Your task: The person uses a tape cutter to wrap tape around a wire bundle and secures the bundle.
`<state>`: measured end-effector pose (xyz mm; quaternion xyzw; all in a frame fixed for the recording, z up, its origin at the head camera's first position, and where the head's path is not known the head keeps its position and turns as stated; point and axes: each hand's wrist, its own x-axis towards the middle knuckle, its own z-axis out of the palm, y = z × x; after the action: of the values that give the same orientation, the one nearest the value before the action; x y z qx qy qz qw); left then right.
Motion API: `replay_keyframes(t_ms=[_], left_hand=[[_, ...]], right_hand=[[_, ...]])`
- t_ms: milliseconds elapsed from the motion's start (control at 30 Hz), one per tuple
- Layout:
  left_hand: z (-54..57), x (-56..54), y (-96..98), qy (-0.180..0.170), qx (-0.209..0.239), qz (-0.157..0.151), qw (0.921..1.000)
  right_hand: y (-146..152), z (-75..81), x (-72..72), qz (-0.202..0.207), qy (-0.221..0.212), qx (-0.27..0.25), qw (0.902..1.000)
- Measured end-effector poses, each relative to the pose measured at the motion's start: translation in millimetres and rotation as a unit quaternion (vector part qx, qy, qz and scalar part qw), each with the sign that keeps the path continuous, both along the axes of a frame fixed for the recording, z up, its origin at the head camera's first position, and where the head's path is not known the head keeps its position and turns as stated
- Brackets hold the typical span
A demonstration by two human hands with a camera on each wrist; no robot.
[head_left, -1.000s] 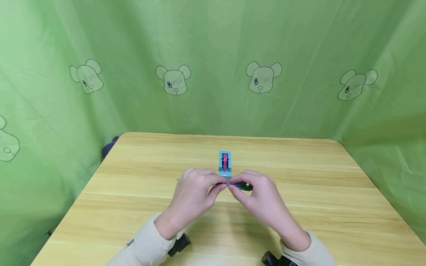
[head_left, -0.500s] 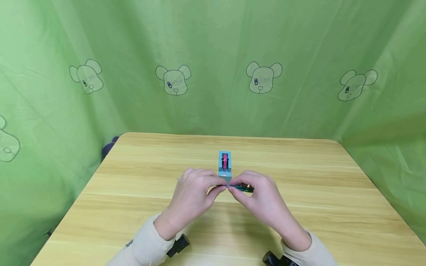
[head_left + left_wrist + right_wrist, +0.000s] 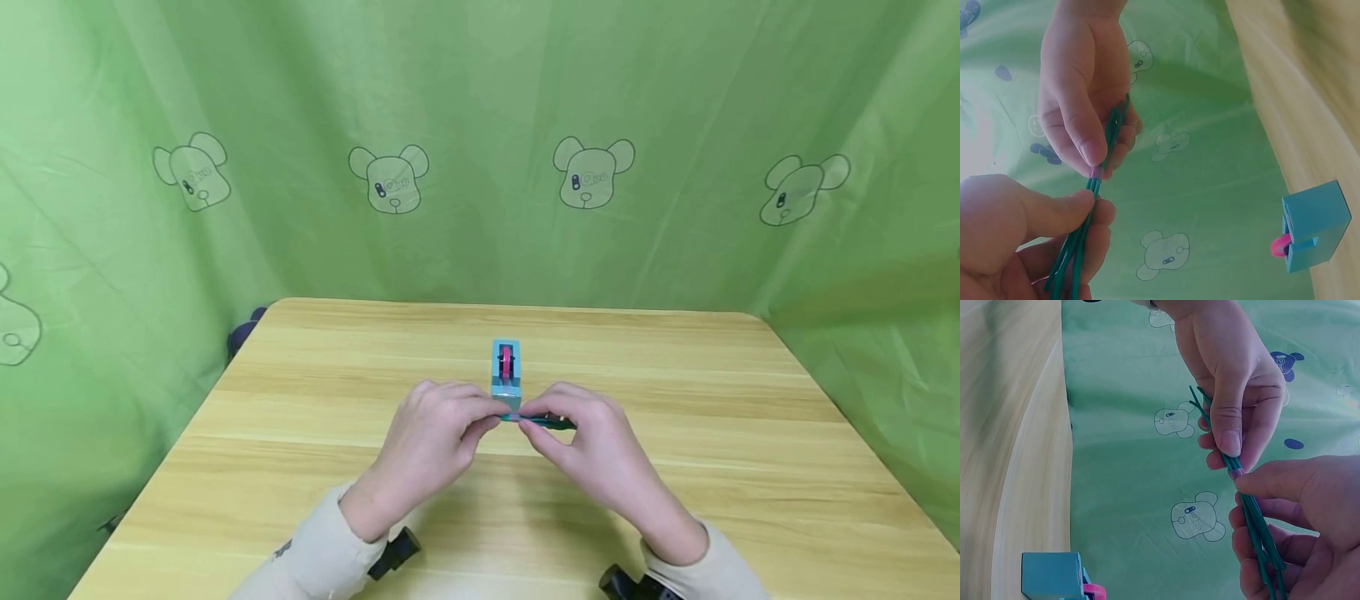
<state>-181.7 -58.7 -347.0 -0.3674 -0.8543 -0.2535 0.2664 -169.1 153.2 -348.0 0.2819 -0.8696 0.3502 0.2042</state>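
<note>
A bundle of thin green strands point(image 3: 557, 423) spans both hands above the table, a little nearer me than the blue tape dispenser point(image 3: 506, 392). A band of purplish tape point(image 3: 1095, 174) circles its middle. My left hand point(image 3: 433, 429) pinches the bundle between thumb and fingers on one side of this band. On the other side, my right hand point(image 3: 596, 442) pinches it, the thumb right at the tape in the right wrist view. Loose strand ends spread out past both hands. The dispenser holds a pink roll point(image 3: 506, 363) and stands just beyond the fingertips.
The wooden table point(image 3: 337, 358) has rounded far corners. Green curtain point(image 3: 480, 242) with bear-head outlines hangs around its back and sides. A dark purple object point(image 3: 242, 335) shows beyond the table's left edge. Black wrist cameras sit below both sleeves.
My left hand has shifted slightly left and my right hand slightly right, so more of the bundle shows between the fingertips. The tape dispenser has stayed in place.
</note>
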Motion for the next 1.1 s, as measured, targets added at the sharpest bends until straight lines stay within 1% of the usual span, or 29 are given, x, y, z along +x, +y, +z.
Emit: replay_keyframes(t_ms=[167, 367, 700, 933, 1000, 1100], left_hand=[[-0.5, 0.5, -0.9, -0.003, 0.002, 0.005, 1.0], [-1.4, 0.6, -2.6, -0.013, 0.009, 0.007, 0.9999], [-0.8, 0.8, -4.7, -0.023, 0.018, 0.005, 0.9996], [-1.2, 0.9, -7.5, -0.025, 0.029, 0.0, 0.9993], [-1.2, 1.1, -8.7, -0.028, 0.028, -0.002, 0.9992], [-1.6, 1.5, -10.3, -0.03, 0.022, -0.005, 0.9993]], right_hand=[[2, -0.8, 0.5, 0.006, 0.001, -0.001, 1.0], [5, -1.1, 0.5, 0.004, 0.011, 0.002, 0.9999], [10, -1.5, 1.4, 0.007, 0.017, -0.001, 0.9998], [13, -1.5, 3.1, 0.006, -0.002, -0.006, 1.0], [14, -1.8, 3.7, 0.007, -0.01, -0.008, 0.9999], [14, -2.9, 4.2, 0.009, -0.01, -0.007, 0.9999]])
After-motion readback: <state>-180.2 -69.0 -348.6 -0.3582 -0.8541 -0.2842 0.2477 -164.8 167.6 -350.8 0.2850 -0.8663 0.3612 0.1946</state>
